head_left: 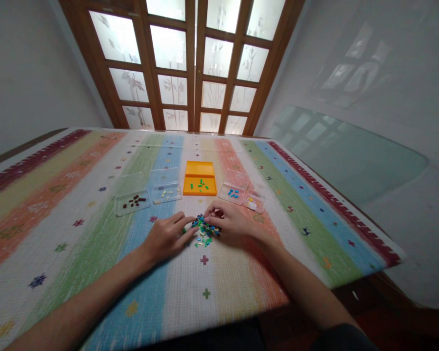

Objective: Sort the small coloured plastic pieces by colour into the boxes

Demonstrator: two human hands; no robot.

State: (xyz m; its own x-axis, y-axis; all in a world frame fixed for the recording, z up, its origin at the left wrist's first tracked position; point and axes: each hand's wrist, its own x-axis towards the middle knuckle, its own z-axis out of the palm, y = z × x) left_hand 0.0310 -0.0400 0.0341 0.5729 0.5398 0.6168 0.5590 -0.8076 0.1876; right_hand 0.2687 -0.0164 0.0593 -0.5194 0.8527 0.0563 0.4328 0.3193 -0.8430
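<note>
A small heap of mixed toy building bricks (204, 239), mostly green and blue with some pale and dark ones, lies on the striped tablecloth in front of me. From the left, my left hand (167, 235) rests at the heap's edge, thumb and fingers apart, with nothing visible held. My right hand (229, 223) is over the heap's right side. Its fingers are bent in and thumb and forefinger come together over the bricks; whatever is between them is too small to make out. The right hand covers part of the heap.
Beyond the heap, an open orange box (200, 191) holds several green bricks. Clear trays stand alongside: one with brown bricks (134, 201), one with pale bricks (167, 193), one with blue bricks (233, 194) and a smaller tray (254, 203) with yellow and white pieces.
</note>
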